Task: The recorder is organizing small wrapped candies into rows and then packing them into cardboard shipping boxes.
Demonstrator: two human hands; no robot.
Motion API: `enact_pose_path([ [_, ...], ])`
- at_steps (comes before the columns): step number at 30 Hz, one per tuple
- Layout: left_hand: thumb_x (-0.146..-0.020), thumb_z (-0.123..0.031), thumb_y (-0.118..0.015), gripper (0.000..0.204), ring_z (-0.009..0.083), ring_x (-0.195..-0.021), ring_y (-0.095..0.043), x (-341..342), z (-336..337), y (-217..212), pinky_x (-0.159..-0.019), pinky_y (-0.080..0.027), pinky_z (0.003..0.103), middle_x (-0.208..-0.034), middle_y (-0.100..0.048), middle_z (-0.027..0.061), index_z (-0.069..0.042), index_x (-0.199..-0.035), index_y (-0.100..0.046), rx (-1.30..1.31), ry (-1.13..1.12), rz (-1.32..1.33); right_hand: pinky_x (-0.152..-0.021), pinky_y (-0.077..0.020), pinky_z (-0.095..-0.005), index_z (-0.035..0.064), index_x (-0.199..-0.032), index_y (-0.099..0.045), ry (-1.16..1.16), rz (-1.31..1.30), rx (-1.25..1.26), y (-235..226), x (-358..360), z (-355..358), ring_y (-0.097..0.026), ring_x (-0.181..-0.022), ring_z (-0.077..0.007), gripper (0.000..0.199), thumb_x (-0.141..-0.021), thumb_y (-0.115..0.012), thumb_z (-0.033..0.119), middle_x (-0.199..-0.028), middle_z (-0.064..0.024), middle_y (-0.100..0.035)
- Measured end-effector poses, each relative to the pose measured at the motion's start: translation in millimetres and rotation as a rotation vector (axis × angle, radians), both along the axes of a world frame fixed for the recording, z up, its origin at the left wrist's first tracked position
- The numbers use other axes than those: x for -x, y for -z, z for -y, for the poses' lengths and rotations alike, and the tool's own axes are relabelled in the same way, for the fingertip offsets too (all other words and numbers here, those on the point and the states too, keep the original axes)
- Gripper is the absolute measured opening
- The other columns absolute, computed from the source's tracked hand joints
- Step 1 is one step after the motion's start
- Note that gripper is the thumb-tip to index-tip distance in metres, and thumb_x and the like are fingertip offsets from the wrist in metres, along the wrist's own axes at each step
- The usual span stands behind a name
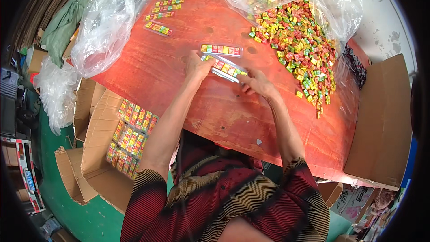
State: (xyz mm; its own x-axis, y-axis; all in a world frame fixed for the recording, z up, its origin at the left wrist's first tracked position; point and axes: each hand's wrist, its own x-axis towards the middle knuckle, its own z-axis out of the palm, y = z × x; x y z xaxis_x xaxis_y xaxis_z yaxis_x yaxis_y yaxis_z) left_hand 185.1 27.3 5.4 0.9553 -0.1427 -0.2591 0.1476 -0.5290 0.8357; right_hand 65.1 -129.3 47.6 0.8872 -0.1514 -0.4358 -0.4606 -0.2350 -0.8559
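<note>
While a red wooden table (170, 80) is worked at from its near edge, a clear narrow packet of coloured candy squares (225, 68) is held just above the board between two hands. The left hand (197, 66) is closed on the packet's left end, fingers curled over it; the right hand (255, 83) is pinched shut on the right end, thumb and fingertips pressed together. A second filled packet (221, 49) is seen lying flat just beyond, close to the held one, though whether they touch cannot be told. To the right, a loose heap of wrapped candies (300, 45) is spread from an open plastic bag (331, 4) almost down to the table's right edge, near the right hand. More filled packets (168, 2) are laid in a column at the far left, beside a crumpled clear bag (107, 22) that overhangs the left edge. Bare board is left between the hands and the near edge, and between the column and the heap. Below the left edge, an open cardboard box (96, 152) is packed with finished packets (132, 136). A flat cardboard sheet (380, 121) is stood against the right corner.
</note>
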Motion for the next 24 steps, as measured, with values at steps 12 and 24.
enact_pose_path([
  [12,-0.065,-0.024,-0.067,0.082,0.0384,-0.113,-0.036,39,9,-12,-0.094,-0.032,0.041,-0.124,-0.029,0.0296,0.004,-0.126,-0.019,-0.046,-0.079,0.129,-0.076,-0.0417,-0.0323,-0.0009,-0.112,-0.044,-0.584,0.025,0.27,-35,-18,-29,-0.052,-0.088,-0.0196,0.053,-0.077,-0.06,0.036,-0.096,-0.0122,-0.055],
  [24,-0.076,-0.01,-0.061,0.014,0.0126,-0.065,-0.056,44,-8,-20,-0.055,-0.047,0.028,-0.073,-0.056,0.0043,-0.002,-0.086,-0.055,0.589,0.012,-0.381,-0.086,-0.0378,-0.0349,-0.0002,-0.125,-0.026,-0.344,0.286,0.091,9,-2,-57,-0.048,-0.104,-0.0272,0.064,-0.082,-0.053,0.039,-0.111,-0.0198,-0.049],
])
